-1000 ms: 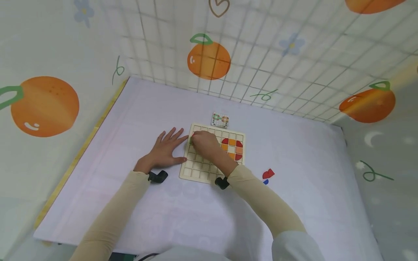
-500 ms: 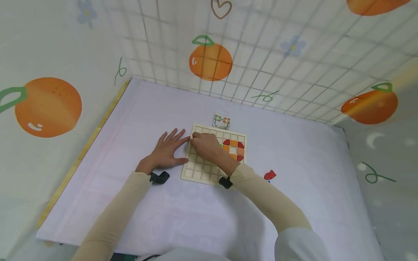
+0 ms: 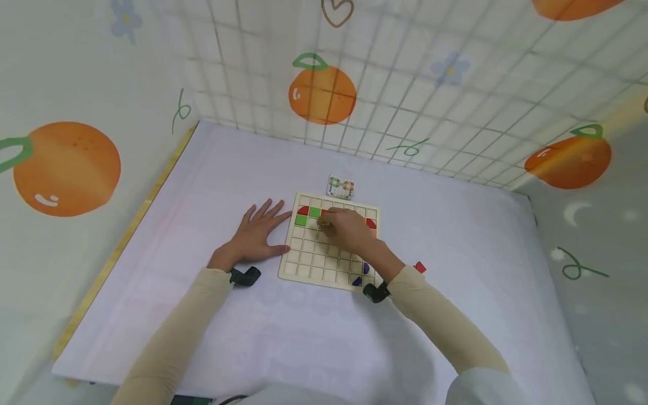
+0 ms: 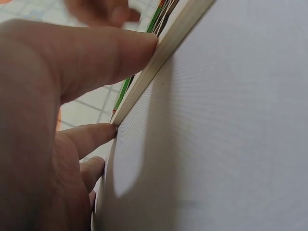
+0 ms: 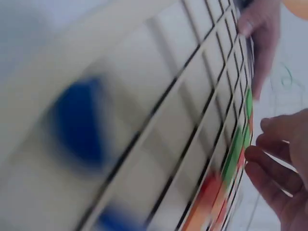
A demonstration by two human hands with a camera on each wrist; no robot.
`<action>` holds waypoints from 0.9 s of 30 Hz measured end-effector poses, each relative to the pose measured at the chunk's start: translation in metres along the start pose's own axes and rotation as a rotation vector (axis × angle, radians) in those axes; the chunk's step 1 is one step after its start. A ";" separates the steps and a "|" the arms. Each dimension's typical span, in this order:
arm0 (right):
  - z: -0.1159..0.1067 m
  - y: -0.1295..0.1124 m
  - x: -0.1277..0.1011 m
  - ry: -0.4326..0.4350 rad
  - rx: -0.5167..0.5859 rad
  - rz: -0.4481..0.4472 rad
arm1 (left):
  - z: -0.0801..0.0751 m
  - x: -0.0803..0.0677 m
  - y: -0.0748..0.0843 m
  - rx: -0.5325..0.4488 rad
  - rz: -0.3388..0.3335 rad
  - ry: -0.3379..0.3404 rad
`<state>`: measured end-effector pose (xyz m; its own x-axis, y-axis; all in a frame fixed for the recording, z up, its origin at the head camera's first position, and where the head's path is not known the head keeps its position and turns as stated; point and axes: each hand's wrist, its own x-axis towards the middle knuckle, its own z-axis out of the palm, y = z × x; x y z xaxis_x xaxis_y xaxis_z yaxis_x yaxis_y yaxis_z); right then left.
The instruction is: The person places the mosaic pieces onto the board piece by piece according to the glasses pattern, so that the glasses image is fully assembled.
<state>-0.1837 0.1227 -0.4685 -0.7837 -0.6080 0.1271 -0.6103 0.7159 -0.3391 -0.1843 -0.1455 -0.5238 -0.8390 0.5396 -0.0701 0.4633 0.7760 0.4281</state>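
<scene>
Hands worked over a pale wooden grid board [image 3: 328, 243] lying flat on a white table [image 3: 455, 315], near its far edge and in front of a backdrop printed with oranges. The left hand [image 3: 253, 236] lay flat on the table just left of the board, fingers straight and spread, with the thumb and a fingertip [image 4: 139, 45] pressed against the board's left edge to steady it. The right hand [image 3: 349, 228] hovered over the far middle of the board, fingers loosely curled over its cells; whether they pinched a piece could not be told, since the hand hid its own fingertips and the wrist view was blurred. A second earlier this hand had covered the far left corner; it had since moved right, uncovering a red quarter-round piece [image 3: 302, 210] and two green square pieces [image 3: 315, 212] seated in cells there. Those pieces appeared placed, and the hand seemed to have moved on to the neighbouring cells. The orange and red flower pattern seen earlier at the far right of the board was now mostly hidden beneath the hand. Blue pieces [image 3: 365, 269] sat in the board's near right cells, a red piece [image 3: 419, 268] lay loose on the table to the right, and a small pattern card [image 3: 341, 187] rested just beyond the far edge.
</scene>
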 end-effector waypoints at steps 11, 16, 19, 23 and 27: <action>-0.025 0.046 -0.123 0.119 -0.079 0.342 | -0.005 0.001 0.003 0.028 -0.023 -0.004; -0.034 0.052 -0.165 0.144 -0.097 0.530 | -0.007 0.000 0.006 0.015 -0.024 -0.005; -0.037 0.056 -0.183 0.159 -0.104 0.588 | -0.006 0.000 0.006 0.007 -0.021 -0.002; -0.039 0.061 -0.198 0.160 -0.058 0.617 | -0.003 0.000 0.004 0.014 -0.021 -0.007; -0.037 0.064 -0.203 0.148 0.035 0.629 | 0.000 0.000 0.003 0.025 -0.026 -0.012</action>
<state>-0.0684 0.3049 -0.4811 -0.9996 -0.0206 0.0206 -0.0274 0.9070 -0.4202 -0.1830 -0.1429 -0.5226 -0.8472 0.5232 -0.0920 0.4488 0.7975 0.4031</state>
